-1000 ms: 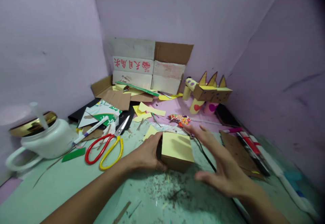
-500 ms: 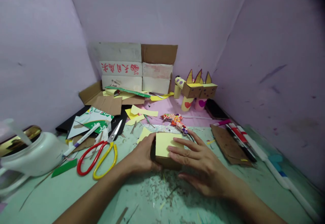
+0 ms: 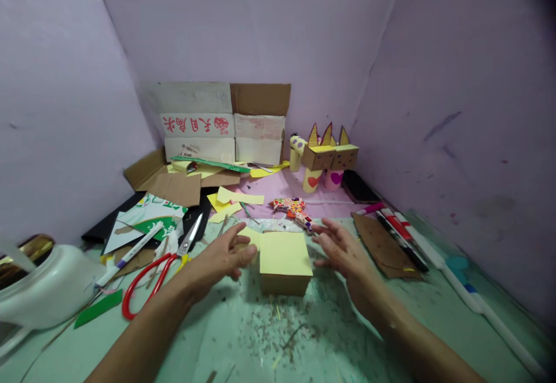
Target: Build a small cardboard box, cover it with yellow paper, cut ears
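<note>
A small cardboard box with a yellow paper top rests on the green table surface in front of me. To its left, my left hand is raised with curled, parted fingers and holds nothing. My right hand is on the other side, fingers apart, also without anything in it. Neither hand touches the box. Behind the box lies a glue gun covered in a colourful pattern. Scissors with red and yellow handles lie left of my left hand, partly hidden by my forearm.
Cardboard figures with pointed ears stand at the back right, by a folded white carton. Markers and a brown cardboard piece lie at the right. A white pot-like container stands at the left, near paper scraps.
Both hands have let go of the box and moved apart to either side of it. The box now stands alone on the table. The camera view has shifted slightly.
</note>
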The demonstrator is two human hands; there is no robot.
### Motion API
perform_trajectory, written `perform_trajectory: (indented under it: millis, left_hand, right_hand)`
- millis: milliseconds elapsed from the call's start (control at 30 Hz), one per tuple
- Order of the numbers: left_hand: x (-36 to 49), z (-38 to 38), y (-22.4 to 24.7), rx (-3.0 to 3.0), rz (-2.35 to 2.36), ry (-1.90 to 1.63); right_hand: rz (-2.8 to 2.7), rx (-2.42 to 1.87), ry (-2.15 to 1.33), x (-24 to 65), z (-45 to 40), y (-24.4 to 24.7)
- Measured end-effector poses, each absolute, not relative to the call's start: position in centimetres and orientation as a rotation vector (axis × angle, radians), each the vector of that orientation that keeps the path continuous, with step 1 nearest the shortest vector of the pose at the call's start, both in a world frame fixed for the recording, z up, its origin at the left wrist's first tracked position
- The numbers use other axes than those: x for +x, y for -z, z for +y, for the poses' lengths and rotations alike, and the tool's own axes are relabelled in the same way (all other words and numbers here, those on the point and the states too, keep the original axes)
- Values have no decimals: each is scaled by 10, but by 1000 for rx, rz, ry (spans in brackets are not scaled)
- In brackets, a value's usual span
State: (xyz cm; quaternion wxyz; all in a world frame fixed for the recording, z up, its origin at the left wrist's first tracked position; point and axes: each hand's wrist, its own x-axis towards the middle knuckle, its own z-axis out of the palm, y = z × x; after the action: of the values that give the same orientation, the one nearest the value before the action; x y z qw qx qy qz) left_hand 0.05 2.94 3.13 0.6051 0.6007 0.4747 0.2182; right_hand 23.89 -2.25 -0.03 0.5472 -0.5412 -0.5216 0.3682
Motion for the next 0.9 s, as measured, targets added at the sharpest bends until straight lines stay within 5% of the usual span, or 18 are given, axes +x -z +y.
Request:
perform_trajectory:
  millis: [400,900]
  left_hand:
    - [21,15,-28,1507,929,-509]
    - [28,-4,-28,1285,904,-842]
  right_hand:
    - [-1223,-1072,-1412,225,-29,-12]
    - [-875,-991,-1509,214,-41,-9]
